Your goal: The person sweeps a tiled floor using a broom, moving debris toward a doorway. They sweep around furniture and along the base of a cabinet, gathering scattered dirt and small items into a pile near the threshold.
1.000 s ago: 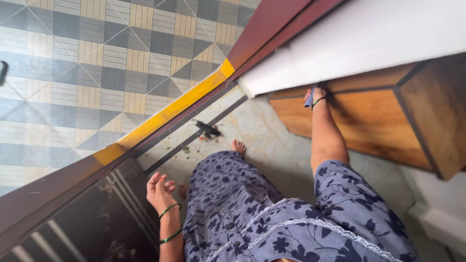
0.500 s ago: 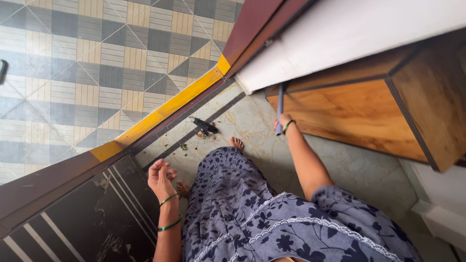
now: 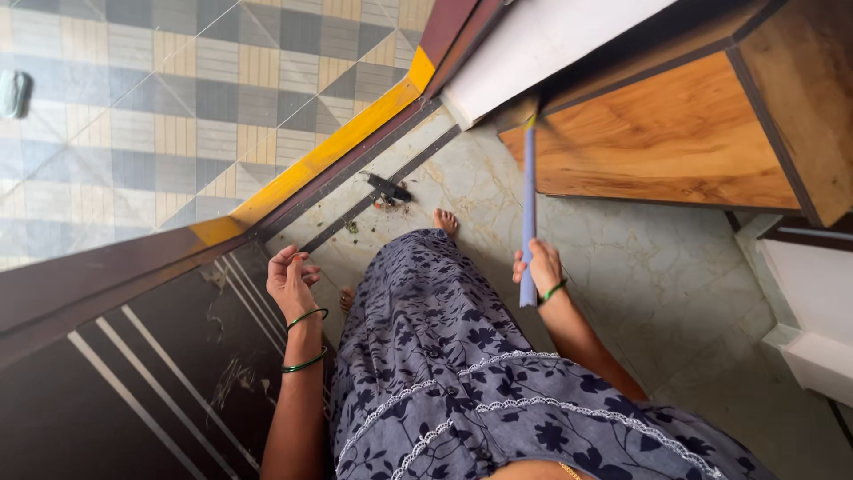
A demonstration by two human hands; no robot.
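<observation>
Head view showed the right hand gripping a long blue plastic stick reaching under the wooden cabinet, while the left hand hung empty, fingers loosely curled, beside the dark door.

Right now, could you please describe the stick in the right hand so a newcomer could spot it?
Start at the wooden cabinet on the right. A thin blue stick runs from its lower corner down to the right hand, the only long, straight blue thing over the pale marble floor.
</observation>
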